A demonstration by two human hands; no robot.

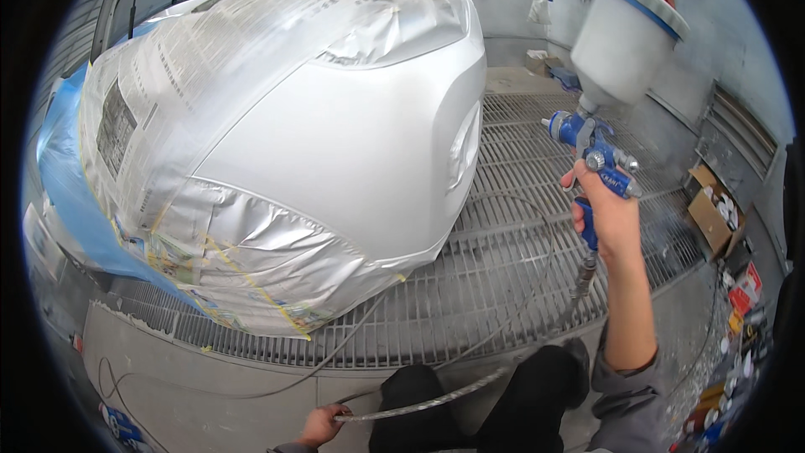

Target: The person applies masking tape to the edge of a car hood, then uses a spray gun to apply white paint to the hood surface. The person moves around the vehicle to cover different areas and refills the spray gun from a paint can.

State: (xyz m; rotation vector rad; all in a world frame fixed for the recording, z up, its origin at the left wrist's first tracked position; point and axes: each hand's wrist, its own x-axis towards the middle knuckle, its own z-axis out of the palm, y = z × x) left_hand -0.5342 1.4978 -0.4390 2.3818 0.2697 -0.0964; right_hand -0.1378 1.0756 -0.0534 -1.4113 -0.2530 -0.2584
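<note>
My right hand is wrapped round the handle of a blue and silver spray gun, raised at the right with its nozzle toward the left. A large whitish paint cup with a blue-edged lid sits on top of the gun. Low in the picture, my left hand is closed on an air hose, which curves to the right past my knees. To the left of the gun, apart from it, stands a silver-white car bumper. Masking paper and silvery, crumpled covering surround its bare painted face.
Metal floor grating runs under and beside the car. A thin line loops over the floor at the lower left. An open cardboard box and several cans and scraps line the right wall. Blue sheeting covers the car's left side.
</note>
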